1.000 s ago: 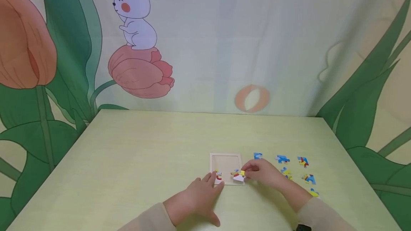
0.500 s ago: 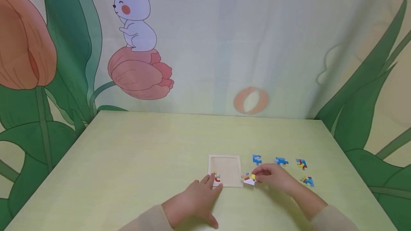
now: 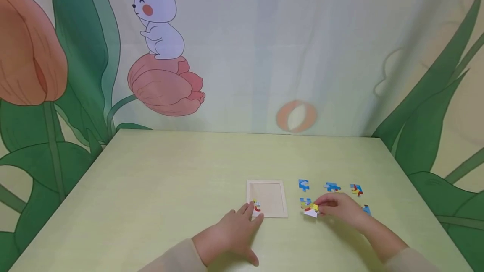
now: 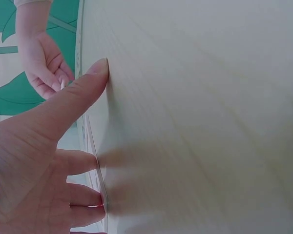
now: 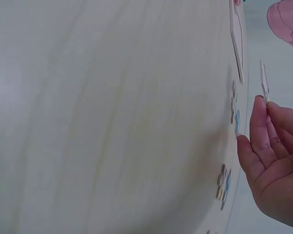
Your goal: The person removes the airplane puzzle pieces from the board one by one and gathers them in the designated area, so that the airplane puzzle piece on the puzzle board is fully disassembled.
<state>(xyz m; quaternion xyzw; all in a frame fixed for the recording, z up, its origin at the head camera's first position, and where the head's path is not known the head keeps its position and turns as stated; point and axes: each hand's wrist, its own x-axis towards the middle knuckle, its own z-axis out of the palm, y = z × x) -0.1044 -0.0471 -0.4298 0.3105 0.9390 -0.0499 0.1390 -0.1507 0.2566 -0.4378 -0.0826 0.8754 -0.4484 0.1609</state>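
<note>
In the head view, a square wooden puzzle frame (image 3: 266, 216) lies on the table with one puzzle piece (image 3: 256, 210) in its near left corner. My left hand (image 3: 232, 235) rests over that corner, fingers spread and touching the frame's edge. To the right of the frame, my right hand (image 3: 342, 210) pinches a white, yellow and red puzzle piece (image 3: 311, 210) between thumb and fingers. The right wrist view shows this pinched piece (image 5: 264, 80) raised off the table. Directly behind it in the head view, a blue piece (image 3: 304, 200) is partly covered.
Several loose pieces lie on the table to the right: a blue one (image 3: 303, 185), another blue one (image 3: 332, 187), a red and blue one (image 3: 356, 189), and one partly hidden by the right hand (image 3: 366, 209). A printed curtain (image 3: 234, 53) hangs behind the table's far edge.
My right hand has carried the pinched piece rightward, from over the frame's near right corner to beside the loose pieces. The left hand has stayed at the frame.
</note>
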